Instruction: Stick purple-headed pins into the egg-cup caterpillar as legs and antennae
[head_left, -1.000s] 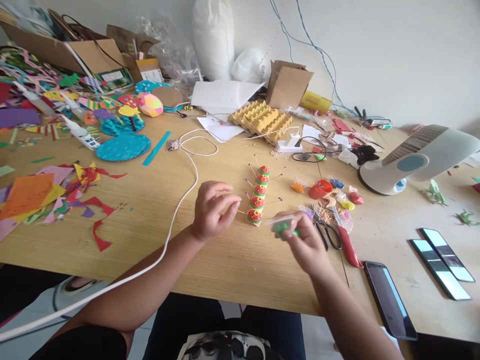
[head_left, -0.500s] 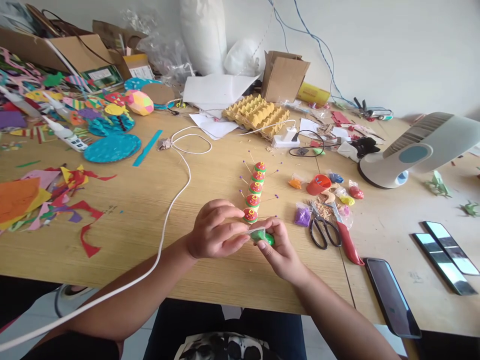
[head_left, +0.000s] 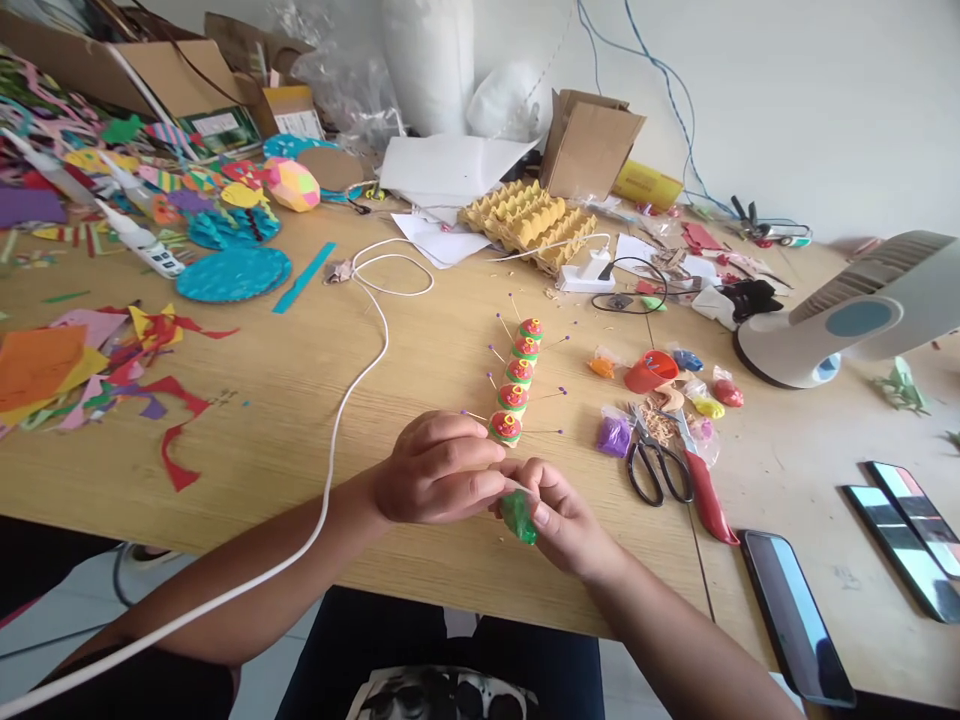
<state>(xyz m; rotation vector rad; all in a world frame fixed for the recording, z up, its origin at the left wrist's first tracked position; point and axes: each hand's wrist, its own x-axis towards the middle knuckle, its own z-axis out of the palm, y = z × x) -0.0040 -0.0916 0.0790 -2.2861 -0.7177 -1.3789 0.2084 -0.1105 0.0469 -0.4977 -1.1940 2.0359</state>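
Between my hands, close to the table's front edge, is a small clear plastic bag of green clay point(head_left: 519, 516). My right hand point(head_left: 559, 512) pinches the bag near its top, thumb against the fingers. My left hand point(head_left: 442, 470) has its fingertips together at the bag's upper edge, closed on the plastic. Just beyond my fingers stands a caterpillar-like row of egg-carton cups point(head_left: 517, 370), topped with red and green clay and small yellow rings. Purple-headed pins stick out from both sides of it.
To the right lie black-handled scissors point(head_left: 658, 470), a red-handled knife point(head_left: 709, 498), an orange cup point(head_left: 651, 371), bagged clay point(head_left: 615, 434) and a phone point(head_left: 796, 615). A white fan point(head_left: 817, 320) stands behind them. Paper scraps point(head_left: 97, 375) lie left. A white cable point(head_left: 330, 470) crosses my left forearm.
The green bag has turned and now hangs lower below my fingers. My left fingers have closed in on its top edge. The whole view has shifted slightly.
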